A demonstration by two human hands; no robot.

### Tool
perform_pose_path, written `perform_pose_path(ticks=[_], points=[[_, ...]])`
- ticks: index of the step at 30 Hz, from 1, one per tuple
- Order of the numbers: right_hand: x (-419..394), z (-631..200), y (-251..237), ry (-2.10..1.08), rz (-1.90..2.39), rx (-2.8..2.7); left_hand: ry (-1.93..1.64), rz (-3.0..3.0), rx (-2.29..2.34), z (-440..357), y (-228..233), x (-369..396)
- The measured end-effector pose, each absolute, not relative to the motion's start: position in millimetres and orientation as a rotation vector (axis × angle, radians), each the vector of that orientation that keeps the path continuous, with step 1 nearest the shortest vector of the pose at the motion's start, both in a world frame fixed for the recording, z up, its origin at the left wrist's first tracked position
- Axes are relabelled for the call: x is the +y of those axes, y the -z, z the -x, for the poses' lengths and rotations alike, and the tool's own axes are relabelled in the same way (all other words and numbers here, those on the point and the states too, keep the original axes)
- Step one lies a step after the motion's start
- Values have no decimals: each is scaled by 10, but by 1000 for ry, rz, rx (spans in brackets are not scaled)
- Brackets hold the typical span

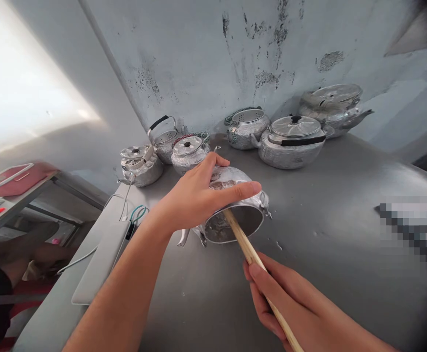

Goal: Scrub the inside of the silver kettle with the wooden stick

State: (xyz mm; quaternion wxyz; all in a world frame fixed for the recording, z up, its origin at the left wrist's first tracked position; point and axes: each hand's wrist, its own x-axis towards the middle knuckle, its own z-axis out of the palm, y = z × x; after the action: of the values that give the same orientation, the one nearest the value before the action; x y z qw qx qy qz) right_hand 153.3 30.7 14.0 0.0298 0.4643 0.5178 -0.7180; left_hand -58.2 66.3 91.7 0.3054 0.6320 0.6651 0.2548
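Observation:
An aluminium kettle body [248, 222] lies on its side on the grey metal table [338, 230], its open mouth facing me. My left hand [199, 195] grips it from above, fingers spread over its wall. My right hand [283, 298] holds a long wooden stick [246, 247], whose far end reaches inside the kettle's mouth. The spout [183, 238] points to the lower left.
Several other aluminium kettles stand along the stained wall: two small ones [142, 164] at left, a lidded one [188, 152], a large one [292, 139] and another [336, 107] at right. A flat grey device [101, 261] with cables lies at the table's left edge. A person's legs [19, 249] show lower left.

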Motion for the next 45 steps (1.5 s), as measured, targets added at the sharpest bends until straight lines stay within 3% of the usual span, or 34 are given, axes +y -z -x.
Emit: perform_pose_path(ticks=[45], points=[[322,-1571,-24,2177,-1370,1782,-732,-1588,1833,551,-879,682]])
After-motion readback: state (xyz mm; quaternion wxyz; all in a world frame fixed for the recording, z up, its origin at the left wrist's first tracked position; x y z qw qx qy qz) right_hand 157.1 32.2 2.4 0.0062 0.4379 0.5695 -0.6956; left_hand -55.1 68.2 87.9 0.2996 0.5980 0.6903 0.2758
